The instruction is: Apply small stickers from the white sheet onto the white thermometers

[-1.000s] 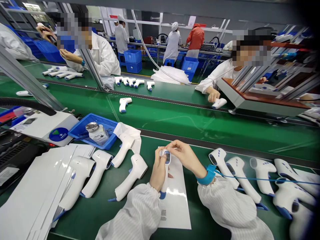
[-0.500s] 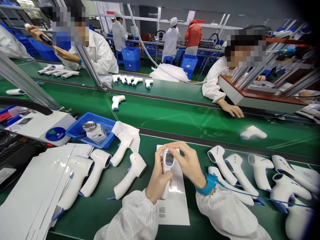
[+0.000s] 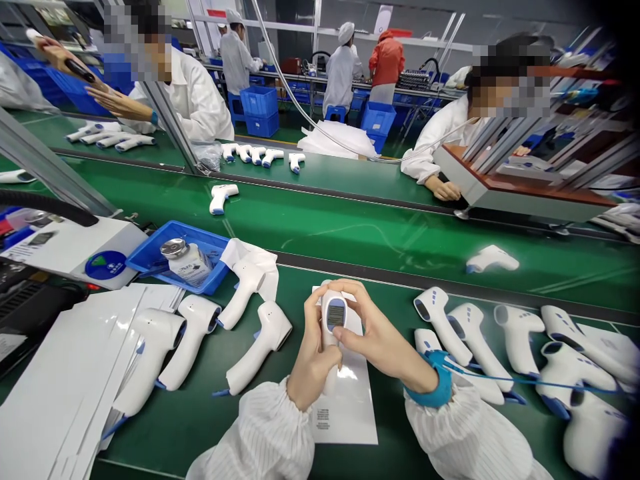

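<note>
Both my hands hold a white handheld infrared thermometer [image 3: 334, 320], its small blue-lit display facing up. My left hand [image 3: 314, 350] wraps its side, and the thumb of my right hand [image 3: 376, 337] rests beside the display. Its handle points down over a white printed sheet [image 3: 347, 407] and is partly hidden by my fingers. Several similar white thermometers [image 3: 257, 350] lie on the green bench to my left, and several more [image 3: 480, 347] lie to my right. A blue wrist strap [image 3: 433, 383] circles my right wrist, with a thin blue cord running right.
A blue tray [image 3: 150, 257] holding a metal-capped bottle [image 3: 187, 262] stands left of a white cloth [image 3: 255, 259]. A stack of white sheets [image 3: 65, 380] lies at the far left. Beyond a green conveyor belt [image 3: 350, 230], a co-worker's hand [image 3: 443, 190] rests near a lone thermometer [image 3: 493, 259].
My hands have turned the thermometer, and my right thumb has moved closer to its display. The co-worker's hand across the belt has drawn back from the lone thermometer, which now lies further right.
</note>
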### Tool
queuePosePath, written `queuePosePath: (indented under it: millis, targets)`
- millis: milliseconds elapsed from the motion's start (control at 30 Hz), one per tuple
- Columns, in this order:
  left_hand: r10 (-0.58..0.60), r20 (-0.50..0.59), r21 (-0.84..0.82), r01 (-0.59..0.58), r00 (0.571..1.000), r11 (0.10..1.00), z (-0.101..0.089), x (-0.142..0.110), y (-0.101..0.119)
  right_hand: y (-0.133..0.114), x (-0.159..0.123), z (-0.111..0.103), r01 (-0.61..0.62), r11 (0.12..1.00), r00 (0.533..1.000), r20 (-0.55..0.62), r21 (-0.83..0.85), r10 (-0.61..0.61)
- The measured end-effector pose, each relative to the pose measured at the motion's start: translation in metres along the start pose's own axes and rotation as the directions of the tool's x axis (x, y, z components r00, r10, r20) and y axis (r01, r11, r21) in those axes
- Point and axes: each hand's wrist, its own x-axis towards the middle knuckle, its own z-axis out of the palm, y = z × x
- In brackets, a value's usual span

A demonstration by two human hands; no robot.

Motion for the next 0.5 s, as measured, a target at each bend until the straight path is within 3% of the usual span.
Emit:
queuePosePath:
  millis: [233, 400, 500]
  targets:
    - [-0.001, 0.036, -0.178, 0.007, 0.999, 0.984, -0.002, -0.004, 0.010, -0.005, 0.001, -0.007, 0.053, 0.975, 0.998, 0.025, 0.214, -0.059]
    - [-0.004, 0.029, -0.222, 0.010, 1.000, 0.975, 0.002, -0.006, 0.014, -0.009, 0.000, -0.009, 0.073, 0.968, 0.997, 0.010, 0.238, -0.078]
    - [-0.038, -0.041, -0.191, 0.029, 0.998, 0.981, 0.005, -0.004, 0.015, -0.011, -0.004, -0.005, 0.076, 0.973, 0.997, -0.008, 0.218, -0.076]
